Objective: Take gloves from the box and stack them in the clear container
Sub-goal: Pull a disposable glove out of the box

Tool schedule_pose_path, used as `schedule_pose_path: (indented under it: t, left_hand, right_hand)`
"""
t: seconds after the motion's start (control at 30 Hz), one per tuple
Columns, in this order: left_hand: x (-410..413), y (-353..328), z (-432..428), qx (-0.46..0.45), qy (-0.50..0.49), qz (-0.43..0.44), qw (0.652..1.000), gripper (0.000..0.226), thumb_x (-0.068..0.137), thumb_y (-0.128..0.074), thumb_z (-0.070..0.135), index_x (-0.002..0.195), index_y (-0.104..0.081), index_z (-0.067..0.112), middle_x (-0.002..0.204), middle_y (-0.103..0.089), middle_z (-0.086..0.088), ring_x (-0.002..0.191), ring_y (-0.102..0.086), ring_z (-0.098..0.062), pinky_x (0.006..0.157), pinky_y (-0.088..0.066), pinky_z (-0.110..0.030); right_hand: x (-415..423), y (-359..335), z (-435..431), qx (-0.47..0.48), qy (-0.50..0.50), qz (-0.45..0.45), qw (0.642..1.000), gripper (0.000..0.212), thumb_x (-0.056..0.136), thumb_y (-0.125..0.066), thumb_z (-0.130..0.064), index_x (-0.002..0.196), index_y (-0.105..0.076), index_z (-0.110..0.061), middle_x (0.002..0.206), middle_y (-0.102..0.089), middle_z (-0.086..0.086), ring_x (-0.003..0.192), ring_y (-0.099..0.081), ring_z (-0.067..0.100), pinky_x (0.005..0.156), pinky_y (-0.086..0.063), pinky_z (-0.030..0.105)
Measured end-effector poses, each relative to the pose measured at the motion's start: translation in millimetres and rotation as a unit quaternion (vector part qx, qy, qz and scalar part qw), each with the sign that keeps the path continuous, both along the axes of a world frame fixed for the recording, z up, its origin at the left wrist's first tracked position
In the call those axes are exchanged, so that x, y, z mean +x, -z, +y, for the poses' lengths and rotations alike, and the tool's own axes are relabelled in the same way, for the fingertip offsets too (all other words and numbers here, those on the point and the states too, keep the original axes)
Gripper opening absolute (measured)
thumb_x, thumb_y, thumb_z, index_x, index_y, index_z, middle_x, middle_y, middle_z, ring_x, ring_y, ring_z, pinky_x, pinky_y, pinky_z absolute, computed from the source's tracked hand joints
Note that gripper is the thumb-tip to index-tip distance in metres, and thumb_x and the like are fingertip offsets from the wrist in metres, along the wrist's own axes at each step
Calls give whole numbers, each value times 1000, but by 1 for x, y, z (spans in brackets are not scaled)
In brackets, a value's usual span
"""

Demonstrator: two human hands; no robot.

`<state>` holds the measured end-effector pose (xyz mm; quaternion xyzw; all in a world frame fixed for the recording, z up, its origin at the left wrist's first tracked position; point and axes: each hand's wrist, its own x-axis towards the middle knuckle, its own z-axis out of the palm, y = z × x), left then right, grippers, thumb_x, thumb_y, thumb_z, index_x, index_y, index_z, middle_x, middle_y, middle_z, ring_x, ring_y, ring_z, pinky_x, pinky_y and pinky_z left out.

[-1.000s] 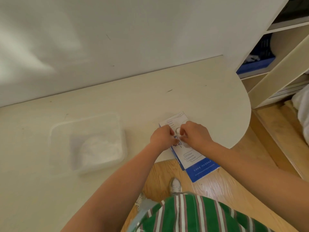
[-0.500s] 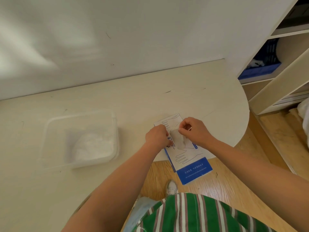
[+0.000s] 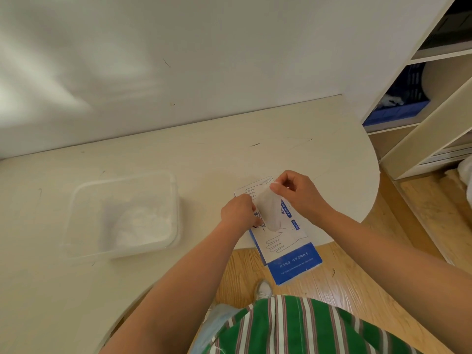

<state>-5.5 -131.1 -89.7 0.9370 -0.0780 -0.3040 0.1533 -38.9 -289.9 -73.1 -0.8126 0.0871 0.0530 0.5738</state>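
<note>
A white and blue glove box (image 3: 288, 246) lies flat on the cream table's near edge, its blue end hanging over the floor. My right hand (image 3: 297, 192) pinches a thin translucent glove (image 3: 268, 210) and holds it stretched up out of the box's opening. My left hand (image 3: 238, 213) rests curled on the box's left side, fingers at the opening beside the glove. The clear container (image 3: 76, 200) stands to the left on the table with a pile of translucent gloves (image 3: 143, 223) inside.
The cream table (image 3: 229, 159) runs along a white wall and ends in a rounded right edge. A shelf unit with a blue crate (image 3: 398, 103) stands at the right. Wooden floor and my shoe (image 3: 263, 290) show below the table edge.
My right hand has risen up and away from the box, drawing a glove out of the opening. My left hand stays on the box. The view has shifted slightly.
</note>
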Motion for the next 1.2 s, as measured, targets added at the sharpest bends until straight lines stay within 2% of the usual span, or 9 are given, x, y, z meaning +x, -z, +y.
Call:
schedule_pose_path:
  t: [0.13,0.33,0.43,0.53,0.63,0.73,0.83,0.93,1.2]
  left_hand:
    - [-1,2,1,-5,10,-8,1000,32,80,-73,27,105,-56,15,93,-60,1,91,-61,-23,70,-45,-30]
    - [11,4,22,-193,-38,62,978,25,82,-64,19,101,-63,3,89,-63,-11,78,-59,-25,66,-48,-32]
    - [20,-16,34,-417,-285,120,855,26,91,-38,7,88,-64,5,77,-62,-10,64,-54,-20,55,-44,-27]
    - [34,-33,50,-537,-385,186,727,54,95,-32,38,83,-68,-1,76,-69,-16,68,-61,-28,65,-49,-33]
    - [42,-42,66,-504,-322,213,773,78,90,-36,70,93,-71,1,76,-70,-10,69,-65,-23,71,-53,-33]
    - [38,-45,74,-455,-203,134,856,19,92,-66,28,85,-71,10,69,-65,-1,64,-58,-14,63,-48,-25]
    - [37,-47,83,-511,-176,84,837,8,92,-65,12,93,-73,11,87,-69,0,77,-60,-10,70,-48,-23]
    - [34,-57,96,-544,-141,68,824,17,93,-58,1,98,-73,10,85,-70,8,72,-57,-4,66,-44,-19]
    - [30,-64,159,-571,-93,143,803,55,88,-46,-1,138,-53,22,71,-24,-6,63,-27,-14,62,-30,-23]
  right_hand:
    - [5,-24,0,191,85,-32,977,18,101,-46,-12,85,-51,-6,76,-65,15,63,-62,16,62,-51,25]
    - [25,-37,1,190,41,-17,981,13,98,-51,-4,90,-43,-11,89,-72,14,64,-64,22,55,-49,26]
    - [25,-31,5,178,11,4,984,19,95,-51,5,90,-43,-12,96,-71,13,67,-66,19,60,-49,25]
    - [25,-25,11,183,-40,17,982,21,94,-51,8,92,-44,-12,99,-70,9,74,-66,18,64,-50,24]
    - [28,-28,21,161,-78,31,983,24,89,-55,12,98,-46,-9,91,-71,0,79,-64,18,67,-50,22]
    - [31,-33,33,138,-94,68,984,33,87,-70,-8,113,-49,-11,100,-69,6,82,-63,17,71,-51,26]
    - [39,-37,42,183,-145,190,954,75,83,-54,-68,129,-55,-9,110,-66,11,83,-64,19,72,-48,31]
    - [48,-37,49,247,-204,301,898,104,84,-19,-84,129,-58,1,97,-62,15,75,-51,21,66,-39,31]
    - [58,-48,99,327,-188,259,889,14,90,-57,-22,96,-60,-10,91,-63,7,80,-58,17,80,-45,31]
